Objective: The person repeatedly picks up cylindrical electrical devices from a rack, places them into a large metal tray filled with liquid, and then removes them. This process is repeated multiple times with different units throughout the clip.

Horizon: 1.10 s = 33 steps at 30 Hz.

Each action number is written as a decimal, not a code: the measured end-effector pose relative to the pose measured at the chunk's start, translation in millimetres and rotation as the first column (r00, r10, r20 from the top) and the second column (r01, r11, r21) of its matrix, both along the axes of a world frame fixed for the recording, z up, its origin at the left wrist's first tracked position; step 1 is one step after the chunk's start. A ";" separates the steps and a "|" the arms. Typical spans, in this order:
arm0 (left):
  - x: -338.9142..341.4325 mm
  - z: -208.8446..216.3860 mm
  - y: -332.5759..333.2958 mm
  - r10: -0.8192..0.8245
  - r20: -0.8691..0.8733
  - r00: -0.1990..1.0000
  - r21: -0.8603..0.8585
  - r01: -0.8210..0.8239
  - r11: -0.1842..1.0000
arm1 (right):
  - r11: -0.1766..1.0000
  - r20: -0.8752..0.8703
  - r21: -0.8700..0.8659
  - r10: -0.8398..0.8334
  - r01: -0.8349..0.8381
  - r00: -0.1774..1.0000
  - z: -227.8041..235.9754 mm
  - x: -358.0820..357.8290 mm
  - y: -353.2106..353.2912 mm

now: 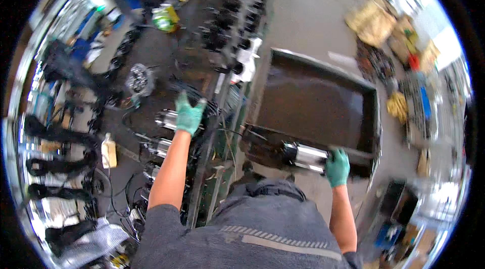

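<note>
In a green glove, my right hand (338, 167) is closed around the right end of a shiny silver cylinder with a dark left end, which looks like a motor (309, 157). The motor lies sideways over the near edge of a dark rectangular metal tank (313, 102). My left hand (190, 113), also gloved in green, reaches over the bench on the left with its fingers apart. Dark cables (194, 91) lie just beyond its fingertips. Beside and below that hand sit similar silver cylinders (165, 119), partly hidden by my arm.
A rail with dark rollers (237, 42) runs along the bench. On the bench stand a pale yellow bottle (108, 152) and a round metal part (140, 80). Sacks (371, 21) and yellow gloves (397, 107) lie to the right of the tank. Loose cables (118, 201) trail at lower left.
</note>
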<state>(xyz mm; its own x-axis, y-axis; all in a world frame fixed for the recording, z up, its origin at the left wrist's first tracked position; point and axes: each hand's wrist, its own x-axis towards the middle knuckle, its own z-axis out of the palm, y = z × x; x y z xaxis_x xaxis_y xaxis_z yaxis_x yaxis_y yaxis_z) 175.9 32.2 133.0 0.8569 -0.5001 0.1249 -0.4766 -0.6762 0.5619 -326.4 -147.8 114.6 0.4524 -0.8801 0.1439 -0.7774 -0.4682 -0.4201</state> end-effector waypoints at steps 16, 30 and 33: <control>-264.7 -82.6 -35.3 -0.519 -0.390 0.761 -0.083 0.532 0.843 | 0.843 0.280 0.164 -0.538 0.513 0.795 -73.1 -196.4 -23.9; -308.2 -93.4 -48.9 -0.395 -0.489 0.778 -0.135 0.380 0.915 | 0.981 0.149 0.012 0.187 -0.191 0.971 -73.7 -162.8 -19.2; -307.4 -90.9 -50.7 -0.388 -0.499 0.775 -0.116 0.383 0.916 | 0.960 0.026 0.102 0.259 -0.260 0.966 -77.0 -156.3 -27.4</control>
<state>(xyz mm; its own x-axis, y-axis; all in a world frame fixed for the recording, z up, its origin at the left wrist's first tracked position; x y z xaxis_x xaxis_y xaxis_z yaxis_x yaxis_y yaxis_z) -131.5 -18.5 42.1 0.5353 -0.8030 -0.2622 -0.3466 -0.4918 0.7987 -482.8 -175.2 37.6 0.6661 -0.7430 0.0648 -0.6295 -0.6066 -0.4855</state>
